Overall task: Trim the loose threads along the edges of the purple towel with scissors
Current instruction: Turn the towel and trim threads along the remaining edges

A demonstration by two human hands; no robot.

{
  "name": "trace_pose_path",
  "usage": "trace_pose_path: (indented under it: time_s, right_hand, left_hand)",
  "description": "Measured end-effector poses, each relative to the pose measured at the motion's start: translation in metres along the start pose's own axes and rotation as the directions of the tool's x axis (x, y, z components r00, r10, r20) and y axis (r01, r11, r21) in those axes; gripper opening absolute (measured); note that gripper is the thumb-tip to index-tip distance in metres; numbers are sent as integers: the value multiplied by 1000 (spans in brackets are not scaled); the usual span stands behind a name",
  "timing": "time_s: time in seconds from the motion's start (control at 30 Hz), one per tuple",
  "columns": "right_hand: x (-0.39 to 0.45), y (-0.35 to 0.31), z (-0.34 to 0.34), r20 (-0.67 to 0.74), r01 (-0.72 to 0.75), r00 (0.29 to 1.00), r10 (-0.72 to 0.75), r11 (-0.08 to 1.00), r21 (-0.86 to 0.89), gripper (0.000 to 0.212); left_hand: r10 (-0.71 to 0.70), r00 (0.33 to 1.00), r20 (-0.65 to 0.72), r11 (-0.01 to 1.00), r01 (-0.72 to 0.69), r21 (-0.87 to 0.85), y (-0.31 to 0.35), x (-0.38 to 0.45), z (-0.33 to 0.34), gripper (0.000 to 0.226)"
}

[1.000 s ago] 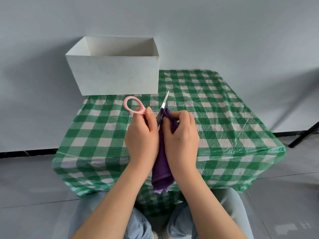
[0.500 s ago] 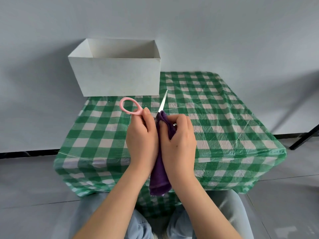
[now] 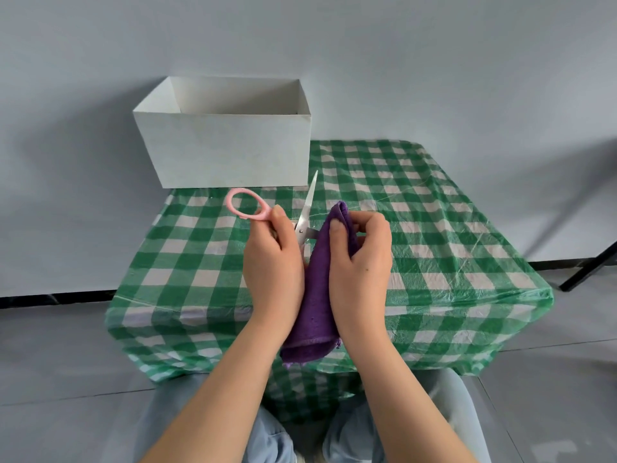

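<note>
The purple towel (image 3: 315,295) hangs folded between my two hands above the table's near half. My right hand (image 3: 362,262) pinches its upper end, thumb on the near face, and the folded tip sticks up past my fingers. Frayed threads show at the towel's bottom edge. My left hand (image 3: 272,259) grips pink-handled scissors (image 3: 302,225). One pink loop stands free up and to the left. The steel blades are spread apart, one pointing up toward the box, the other reaching to the towel's left edge.
A white open-topped box (image 3: 230,148) stands at the back left of the table. A green and white checked cloth (image 3: 434,248) covers the table. My knees in light jeans are under its front edge. A dark leg of some stand (image 3: 591,265) crosses the floor at right.
My hands have drawn slightly apart and the scissor blades have spread, one now meeting the towel's left edge. My right hand has shifted its hold, leaving more of the towel's tip showing.
</note>
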State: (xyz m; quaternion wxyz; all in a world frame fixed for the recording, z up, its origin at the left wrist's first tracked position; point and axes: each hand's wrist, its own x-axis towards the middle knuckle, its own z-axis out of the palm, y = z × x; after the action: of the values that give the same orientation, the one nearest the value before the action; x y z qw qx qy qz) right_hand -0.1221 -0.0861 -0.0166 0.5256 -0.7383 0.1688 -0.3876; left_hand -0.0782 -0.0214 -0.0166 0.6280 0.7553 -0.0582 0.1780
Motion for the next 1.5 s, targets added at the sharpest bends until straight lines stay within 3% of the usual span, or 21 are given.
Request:
trace_pose_path:
  time_s: [0.13, 0.37, 0.53, 0.63, 0.73, 0.87, 1.2, 1.5]
  right_hand:
    - [-8, 0, 8, -11, 72, 997, -73, 996, -47, 6]
    - [-24, 0, 12, -29, 103, 994, -105, 993, -61, 32]
    - [-33, 4, 10, -63, -42, 997, 42, 999, -3, 31]
    - [-33, 1, 6, -9, -143, 989, 144, 986, 88, 24]
    - [-31, -1, -2, 79, -162, 986, 149, 965, 206, 27]
    - [-24, 1, -15, 157, -99, 985, 70, 978, 185, 30]
    - [-16, -10, -5, 98, 40, 994, -43, 999, 31, 18]
    - [-12, -14, 1, 96, -100, 991, 88, 986, 131, 13]
  left_hand:
    - [-35, 999, -13, 998, 35, -51, 4, -2, 2, 34]
    - [-47, 997, -68, 990, 38, -133, 9, -5, 2, 34]
    - [-78, 992, -100, 983, 60, -172, 15, -10, 4, 36]
    - [-102, 988, -114, 978, 79, -192, 17, -10, 5, 35]
    - [-64, 989, -136, 991, 46, -129, 14, -5, 1, 32]
    - [-17, 991, -129, 997, 6, -81, 12, 2, -9, 28]
    - [78, 992, -95, 997, -76, 21, 9, -8, -5, 30]
    - [101, 990, -94, 993, -94, 78, 8, -6, 1, 30]
